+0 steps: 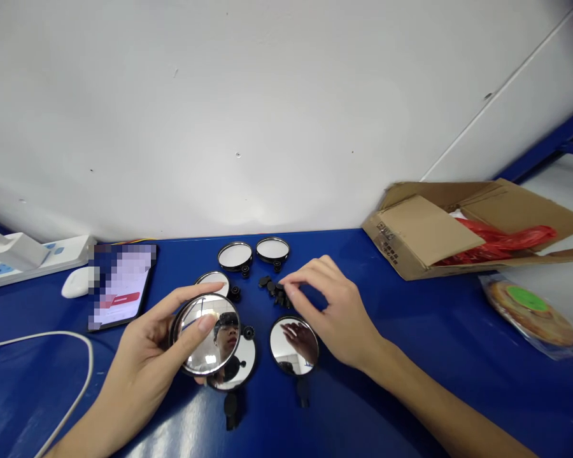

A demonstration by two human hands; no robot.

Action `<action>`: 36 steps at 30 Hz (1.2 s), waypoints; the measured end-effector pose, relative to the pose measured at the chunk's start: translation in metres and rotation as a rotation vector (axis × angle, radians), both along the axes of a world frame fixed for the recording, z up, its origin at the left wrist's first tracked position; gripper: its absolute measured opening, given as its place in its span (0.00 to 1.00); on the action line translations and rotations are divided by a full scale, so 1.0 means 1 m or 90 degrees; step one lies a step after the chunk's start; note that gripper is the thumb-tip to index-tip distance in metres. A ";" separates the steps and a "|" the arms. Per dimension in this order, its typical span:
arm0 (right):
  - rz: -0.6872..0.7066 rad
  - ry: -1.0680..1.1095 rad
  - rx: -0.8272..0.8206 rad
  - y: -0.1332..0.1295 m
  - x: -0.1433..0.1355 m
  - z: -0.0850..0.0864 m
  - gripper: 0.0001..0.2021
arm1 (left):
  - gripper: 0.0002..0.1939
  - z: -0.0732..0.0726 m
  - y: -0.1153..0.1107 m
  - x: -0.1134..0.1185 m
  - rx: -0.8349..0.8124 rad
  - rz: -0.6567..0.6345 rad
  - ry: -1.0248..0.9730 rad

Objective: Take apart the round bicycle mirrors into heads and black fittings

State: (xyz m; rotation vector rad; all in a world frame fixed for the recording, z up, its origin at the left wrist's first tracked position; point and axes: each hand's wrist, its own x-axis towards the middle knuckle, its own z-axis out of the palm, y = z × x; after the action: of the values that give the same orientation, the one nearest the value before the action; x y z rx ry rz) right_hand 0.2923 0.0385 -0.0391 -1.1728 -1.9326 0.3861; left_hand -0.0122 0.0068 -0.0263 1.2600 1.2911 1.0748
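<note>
Left hand (pixel 148 346) grips round mirror (pixel 211 351), near left, over another mirror (pixel 242 366). Right hand (pixel 334 308) at black parts (pixel 279 294); can't tell if fingers hold one. Risk: thumb slips on glass, top mirror drops.

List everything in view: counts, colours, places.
Held mirror: one, black rim, centre left
Other mirrors: five, black rims, centre
Small parts: several, black, centre
Phone: one, black, left
Rounded object: one, white, left
Power strip, charger: one each, white, left
Cable: one, white, left
Box: one, brown, right
Plastic: one, red, inside box
Wrapped item: one, brown and green, right
Frame: one, blue, far right
Table: one, blue, beneath
Wall: one, white, behind
Left hand: one, bare, holding mirror
Right hand: one, bare, by parts
</note>
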 end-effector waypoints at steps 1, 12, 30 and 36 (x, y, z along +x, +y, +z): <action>0.074 0.001 0.033 -0.005 -0.005 0.003 0.06 | 0.29 -0.001 0.000 0.000 0.011 -0.008 -0.001; 0.182 -0.040 0.183 -0.024 -0.028 0.002 0.06 | 0.30 0.011 -0.010 0.015 -0.048 0.029 -0.015; -0.025 0.003 0.150 0.000 -0.005 0.002 0.03 | 0.35 -0.003 -0.002 0.000 -0.065 -0.163 -0.092; -0.183 0.022 0.101 0.034 0.012 -0.012 0.08 | 0.34 0.011 -0.009 0.008 -0.072 -0.120 -0.085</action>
State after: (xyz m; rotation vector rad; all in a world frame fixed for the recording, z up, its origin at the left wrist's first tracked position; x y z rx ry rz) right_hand 0.3046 0.0724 -0.0515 -1.3051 -1.6995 0.0984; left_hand -0.0046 -0.0024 -0.0154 1.1803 1.0937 0.9229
